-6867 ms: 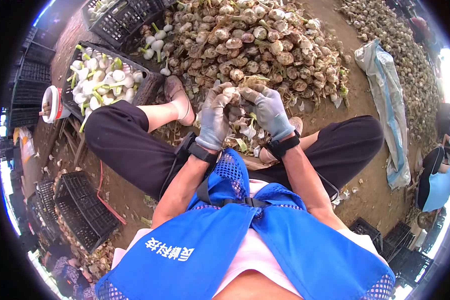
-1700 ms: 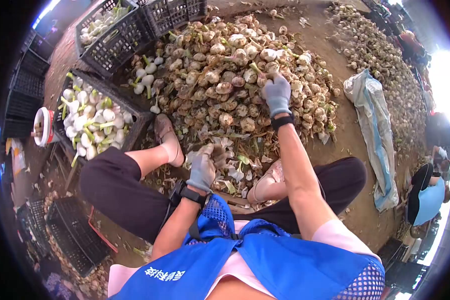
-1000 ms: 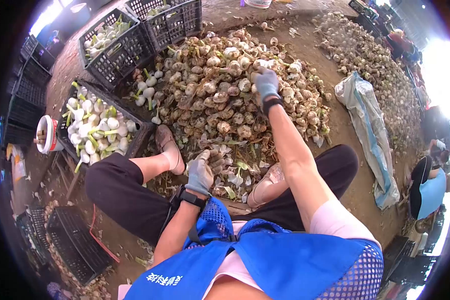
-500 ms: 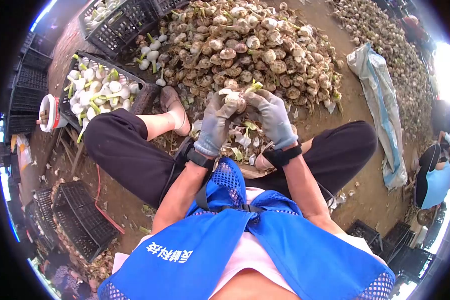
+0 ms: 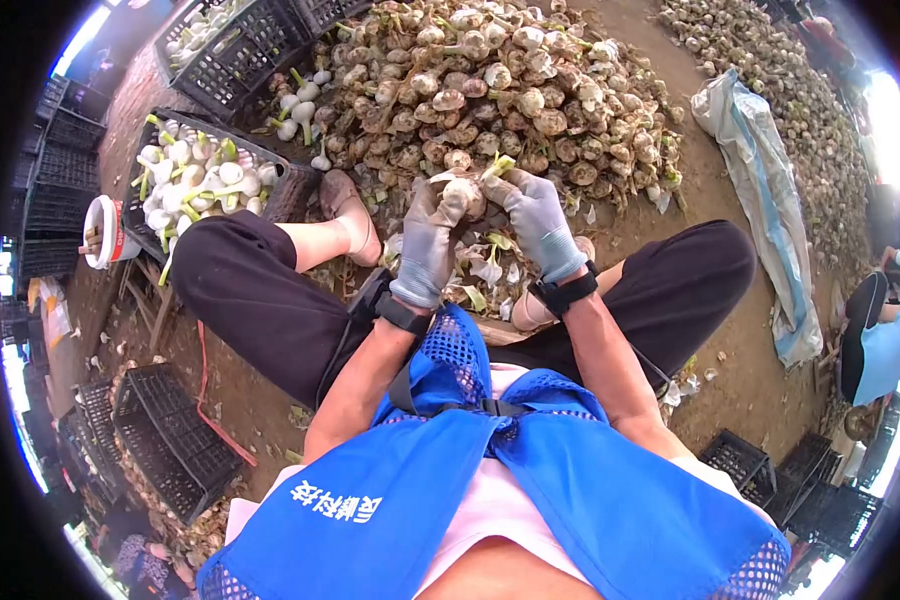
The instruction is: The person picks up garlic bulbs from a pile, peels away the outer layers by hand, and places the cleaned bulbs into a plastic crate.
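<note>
Between my two gloved hands is a garlic bulb (image 5: 464, 197) with a green-white stem pointing up. My left hand (image 5: 432, 232) has its fingers closed around the bulb's left side. On the right, my right hand (image 5: 538, 222) pinches the stem and loose skin at the bulb's top. Just beyond both hands rises a large heap of unpeeled garlic (image 5: 510, 100). Peeled skins (image 5: 485, 268) lie on the ground beneath the hands. A black crate (image 5: 288, 192) of clean white bulbs (image 5: 195, 185) with trimmed green stems stands to the left.
A white bucket (image 5: 106, 232) stands beside the crate. Another crate (image 5: 232, 70) is at the upper left, and empty black crates (image 5: 170, 435) lie lower left. A white-blue sack (image 5: 765, 210) stretches along the right. Another person (image 5: 875, 340) is at the far right.
My right hand has shifted slightly left and down, closer over the bulb. The bulb now shows whiter, between the fingers. The view has moved a little.
</note>
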### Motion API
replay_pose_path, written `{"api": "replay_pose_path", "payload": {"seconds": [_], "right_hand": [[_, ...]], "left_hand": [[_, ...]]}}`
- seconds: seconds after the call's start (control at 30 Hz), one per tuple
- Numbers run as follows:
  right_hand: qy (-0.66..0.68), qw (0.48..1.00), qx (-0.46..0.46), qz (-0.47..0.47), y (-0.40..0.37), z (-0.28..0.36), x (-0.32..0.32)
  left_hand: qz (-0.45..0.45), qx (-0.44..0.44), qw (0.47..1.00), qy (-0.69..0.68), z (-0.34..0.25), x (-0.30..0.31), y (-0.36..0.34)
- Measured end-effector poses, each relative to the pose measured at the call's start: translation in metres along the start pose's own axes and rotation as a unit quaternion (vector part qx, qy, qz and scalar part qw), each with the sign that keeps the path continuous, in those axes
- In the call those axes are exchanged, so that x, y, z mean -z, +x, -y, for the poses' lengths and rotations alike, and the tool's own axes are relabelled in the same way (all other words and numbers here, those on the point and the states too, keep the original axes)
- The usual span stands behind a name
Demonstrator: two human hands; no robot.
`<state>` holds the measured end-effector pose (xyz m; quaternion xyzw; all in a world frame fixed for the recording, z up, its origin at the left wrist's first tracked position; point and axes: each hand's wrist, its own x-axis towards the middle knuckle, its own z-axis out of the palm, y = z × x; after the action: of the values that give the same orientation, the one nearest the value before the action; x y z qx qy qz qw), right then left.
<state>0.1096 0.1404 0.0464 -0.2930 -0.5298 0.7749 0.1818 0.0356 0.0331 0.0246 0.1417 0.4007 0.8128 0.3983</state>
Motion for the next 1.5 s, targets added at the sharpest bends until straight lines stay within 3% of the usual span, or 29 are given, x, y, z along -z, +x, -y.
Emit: {"api": "replay_pose_path", "payload": {"seconds": [0.07, 0.2, 0.27, 0.3, 0.4, 0.47, 0.6, 0.63, 0.73, 0.8, 0.87, 0.93, 0.97, 1.0, 1.03, 1.07, 1.13, 1.2, 1.23, 1.27, 1.33, 1.37, 1.4, 1.47, 1.5], "right_hand": [[-0.018, 0.999, 0.032, 0.039, 0.0, -0.004, 0.003], [0.084, 0.994, -0.032, 0.063, 0.001, -0.009, 0.011], [0.106, 0.992, -0.048, 0.05, 0.0, -0.002, 0.007], [0.114, 0.991, -0.05, 0.055, 0.001, 0.0, 0.006], [0.137, 0.987, -0.052, 0.068, -0.005, 0.002, 0.005], [0.127, 0.989, -0.046, 0.06, -0.006, 0.002, 0.003], [0.063, 0.997, -0.042, 0.018, 0.004, -0.011, 0.004], [0.022, 0.999, 0.017, 0.025, 0.005, -0.01, 0.0], [-0.002, 0.998, 0.052, 0.035, 0.005, -0.016, -0.001], [0.009, 0.999, 0.005, 0.035, -0.001, -0.01, 0.002], [0.116, 0.989, -0.063, 0.059, -0.004, 0.0, 0.005], [0.123, 0.988, -0.052, 0.073, -0.003, -0.004, 0.01], [0.01, 0.995, 0.024, 0.098, -0.006, -0.007, 0.012], [-0.102, 0.983, 0.097, 0.121, -0.01, -0.009, 0.012], [0.105, 0.987, -0.042, 0.114, -0.007, -0.019, 0.007], [-0.081, 0.993, 0.042, 0.079, 0.016, -0.069, 0.03], [0.094, 0.991, -0.09, -0.011, 0.006, -0.055, 0.003], [-0.033, 0.996, -0.004, -0.08, 0.017, -0.063, -0.008], [-0.108, 0.993, -0.001, -0.053, 0.021, -0.061, -0.006], [-0.112, 0.993, 0.001, -0.043, 0.023, -0.058, -0.001], [-0.005, 0.995, -0.03, 0.098, 0.009, -0.031, -0.004], [0.041, 0.992, -0.048, 0.106, -0.008, -0.01, -0.013], [0.046, 0.987, -0.107, 0.111, -0.016, 0.0, -0.017], [-0.088, 0.983, 0.012, 0.163, -0.01, -0.028, 0.003], [-0.211, 0.949, 0.156, 0.173, 0.036, -0.099, 0.038]], "left_hand": [[-0.019, -0.003, 1.0, -0.015, -0.002, 0.002, -0.004], [0.005, 0.046, 0.997, -0.06, -0.01, 0.002, -0.002], [0.032, 0.052, 0.997, -0.046, -0.016, 0.001, -0.001], [0.003, 0.006, 0.997, 0.077, -0.014, 0.005, 0.006], [0.002, 0.009, 0.991, 0.132, -0.012, 0.011, 0.003], [-0.002, 0.056, 0.994, 0.095, -0.012, 0.015, 0.002], [-0.012, -0.028, 0.993, 0.11, -0.002, 0.017, 0.005], [-0.011, -0.01, 0.995, 0.096, -0.001, 0.018, 0.005], [-0.004, 0.025, 1.0, -0.014, -0.005, 0.014, -0.001], [-0.014, 0.102, 0.989, -0.11, -0.01, 0.011, -0.004], [-0.018, 0.083, 0.991, -0.1, -0.007, 0.009, -0.001], [-0.049, -0.008, 0.988, 0.143, -0.008, 0.01, 0.006], [-0.058, -0.063, 0.983, 0.164, -0.004, 0.006, 0.007], [-0.058, -0.059, 0.983, 0.162, -0.003, 0.005, 0.007], [-0.075, -0.028, 0.986, 0.148, -0.003, 0.006, 0.005], [-0.094, 0.003, 0.986, 0.135, -0.003, 0.008, 0.002], [-0.177, 0.167, 0.97, 0.022, -0.005, 0.015, -0.001], [-0.197, 0.242, 0.946, -0.093, 0.001, 0.027, 0.005], [-0.199, 0.311, 0.92, -0.134, -0.001, 0.029, 0.01], [-0.201, 0.302, 0.921, -0.139, -0.002, 0.032, 0.01], [-0.132, 0.317, 0.924, -0.165, -0.008, 0.034, 0.009], [-0.113, 0.291, 0.943, -0.118, -0.007, 0.037, 0.008], [-0.181, 0.22, 0.956, 0.064, -0.005, 0.029, 0.006], [-0.208, 0.207, 0.952, 0.089, -0.001, 0.026, 0.007], [-0.19, 0.186, 0.954, 0.135, -0.009, 0.022, 0.004]]}}
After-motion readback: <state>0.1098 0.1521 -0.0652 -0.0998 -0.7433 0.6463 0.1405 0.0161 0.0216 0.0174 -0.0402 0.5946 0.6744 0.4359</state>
